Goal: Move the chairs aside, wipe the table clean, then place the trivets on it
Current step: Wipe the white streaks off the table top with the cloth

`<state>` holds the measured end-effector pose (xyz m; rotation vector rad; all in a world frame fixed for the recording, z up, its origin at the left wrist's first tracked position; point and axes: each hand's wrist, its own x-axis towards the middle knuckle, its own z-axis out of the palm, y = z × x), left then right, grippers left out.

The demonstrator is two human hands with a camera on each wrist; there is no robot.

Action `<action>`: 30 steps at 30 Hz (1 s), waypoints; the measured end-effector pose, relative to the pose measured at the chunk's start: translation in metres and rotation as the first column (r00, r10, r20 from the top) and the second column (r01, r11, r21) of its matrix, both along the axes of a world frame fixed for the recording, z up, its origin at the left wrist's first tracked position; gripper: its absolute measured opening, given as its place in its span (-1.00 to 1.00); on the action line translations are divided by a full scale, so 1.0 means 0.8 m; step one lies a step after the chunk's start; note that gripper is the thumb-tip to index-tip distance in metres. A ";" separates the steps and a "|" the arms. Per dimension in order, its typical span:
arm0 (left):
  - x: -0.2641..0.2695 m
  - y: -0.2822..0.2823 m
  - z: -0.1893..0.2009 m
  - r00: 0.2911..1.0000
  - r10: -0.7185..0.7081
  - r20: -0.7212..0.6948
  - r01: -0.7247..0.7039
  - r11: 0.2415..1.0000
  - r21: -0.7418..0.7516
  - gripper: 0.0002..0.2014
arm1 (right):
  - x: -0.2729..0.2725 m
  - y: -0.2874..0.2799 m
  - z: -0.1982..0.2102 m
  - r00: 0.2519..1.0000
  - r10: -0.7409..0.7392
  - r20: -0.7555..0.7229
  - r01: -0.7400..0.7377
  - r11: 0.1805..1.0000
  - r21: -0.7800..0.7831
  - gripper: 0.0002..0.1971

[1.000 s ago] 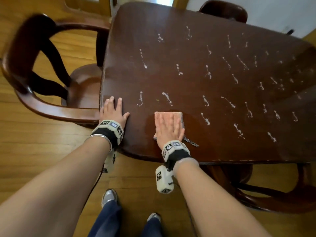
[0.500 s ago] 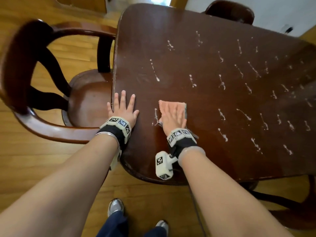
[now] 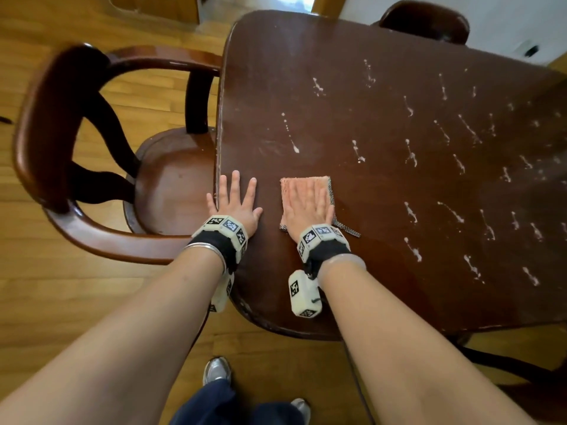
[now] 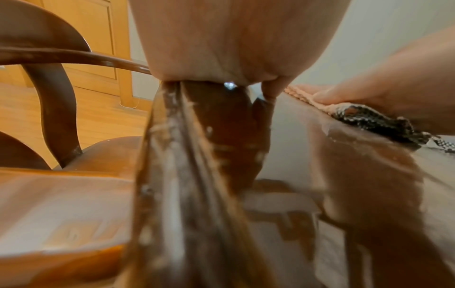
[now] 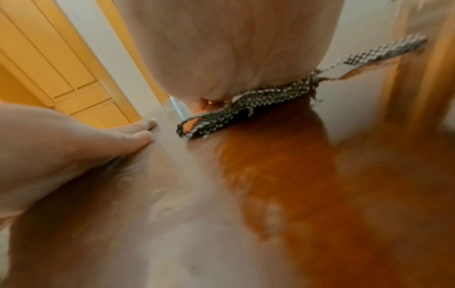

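A dark brown wooden table (image 3: 352, 72) carries several white streaks of residue (image 3: 411, 154) across its middle and right. My right hand (image 3: 310, 204) lies flat, fingers straight, pressing a folded pink cloth (image 3: 302, 183) with a grey mesh edge (image 3: 348, 230) onto the table near its left front corner. My left hand (image 3: 234, 200) rests flat with spread fingers on the table's left edge. In the left wrist view the cloth (image 4: 302, 93) shows under the right hand (image 4: 384, 78). No trivets are in view.
A dark wooden armchair (image 3: 76, 142) stands at the table's left side, its seat (image 3: 171, 182) partly under the edge. Another chair's back (image 3: 426, 19) shows at the far end. More chair frame (image 3: 521, 372) sits under the right front. Wood floor (image 3: 61, 302) surrounds it all.
My right hand has slid the cloth forward and leftward, wiping away the streaks near the front left. My left hand has kept its flat rest on the table edge.
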<state>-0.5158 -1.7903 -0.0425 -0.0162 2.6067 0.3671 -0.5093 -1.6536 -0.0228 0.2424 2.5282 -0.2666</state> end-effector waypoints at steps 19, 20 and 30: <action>0.027 -0.012 0.003 0.997 -0.070 0.042 0.068 0.997 0.040 -0.42 | 0.081 0.037 0.008 0.997 0.060 0.052 -0.061 0.998 0.022 -0.44; 0.029 -0.012 0.003 0.997 -0.070 0.037 0.069 0.997 0.038 -0.42 | 0.078 0.046 0.010 0.998 0.002 0.062 -0.004 0.999 0.040 -0.44; 0.029 -0.012 0.002 0.998 -0.051 0.031 0.049 0.997 0.056 -0.42 | 0.097 0.001 -0.006 0.972 0.228 -0.065 -0.224 0.973 0.062 -0.43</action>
